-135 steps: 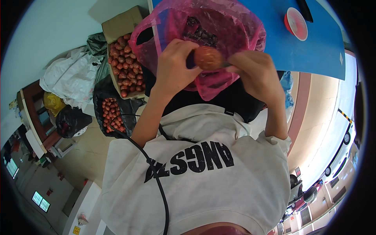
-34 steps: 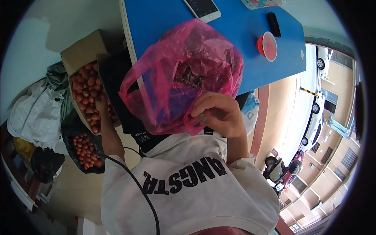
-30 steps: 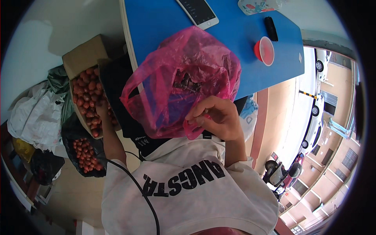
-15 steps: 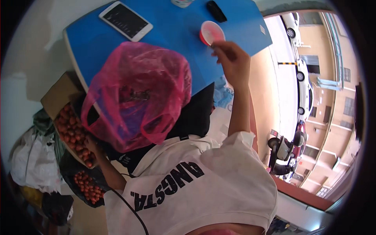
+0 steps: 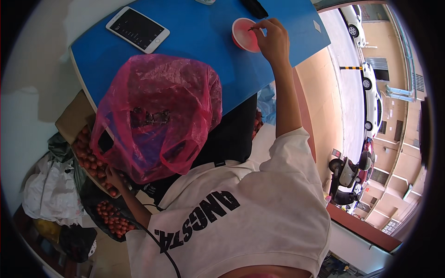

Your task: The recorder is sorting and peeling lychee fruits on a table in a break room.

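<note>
Above a red-and-white cup (image 5: 238,39) on the blue table (image 5: 194,28), my right hand (image 5: 273,41) is closed in a pinch. A small dark bit shows at its fingertips, too small to name. My left hand (image 5: 112,177) is low at the left, beside small round reddish things like shallots (image 5: 90,160) in a cardboard box (image 5: 76,113). Its fingers are partly hidden, so I cannot tell what they hold. Between my arms, a pink plastic bag (image 5: 190,88) stands open over my lap and the table's edge, with dark pieces (image 5: 150,116) inside.
A white phone (image 5: 137,29) and a black object (image 5: 254,8) lie on the table. Left of me are a dark bag of similar reddish things (image 5: 111,217) and a white plastic bag (image 5: 48,190). A cable (image 5: 160,243) crosses my shirt. Parked vehicles stand outside at the right.
My right hand has moved from the cup's near rim to over its opening. My left hand stays by the box. The whole view has shifted slightly.
</note>
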Motion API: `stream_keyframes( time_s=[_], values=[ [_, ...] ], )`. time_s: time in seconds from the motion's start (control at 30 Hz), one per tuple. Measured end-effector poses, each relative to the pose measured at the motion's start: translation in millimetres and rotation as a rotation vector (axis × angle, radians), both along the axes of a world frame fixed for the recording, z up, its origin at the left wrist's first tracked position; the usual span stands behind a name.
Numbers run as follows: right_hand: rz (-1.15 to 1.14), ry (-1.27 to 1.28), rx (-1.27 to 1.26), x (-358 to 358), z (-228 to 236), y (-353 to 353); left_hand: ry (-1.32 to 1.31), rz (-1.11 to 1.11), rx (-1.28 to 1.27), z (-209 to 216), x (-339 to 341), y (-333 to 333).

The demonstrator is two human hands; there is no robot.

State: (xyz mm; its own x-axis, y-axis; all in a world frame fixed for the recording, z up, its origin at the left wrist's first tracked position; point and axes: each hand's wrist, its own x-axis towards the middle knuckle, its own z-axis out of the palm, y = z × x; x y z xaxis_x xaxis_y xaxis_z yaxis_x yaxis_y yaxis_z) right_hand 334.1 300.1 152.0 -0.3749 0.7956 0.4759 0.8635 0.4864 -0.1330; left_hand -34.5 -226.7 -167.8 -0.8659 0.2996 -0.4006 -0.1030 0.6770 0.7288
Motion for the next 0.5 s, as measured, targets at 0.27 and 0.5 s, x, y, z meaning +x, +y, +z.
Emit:
stream_keyframes(
  time_s=[0.27,0.5],
  values=[
    [0.016,-0.059,0.073,1,-20,14,-0.227,0.135,0.1,69,0,26],
    [0.002,0.035,0.044,2,-7,6,0.016,-0.007,0.082,78,-4,22]
  ],
)
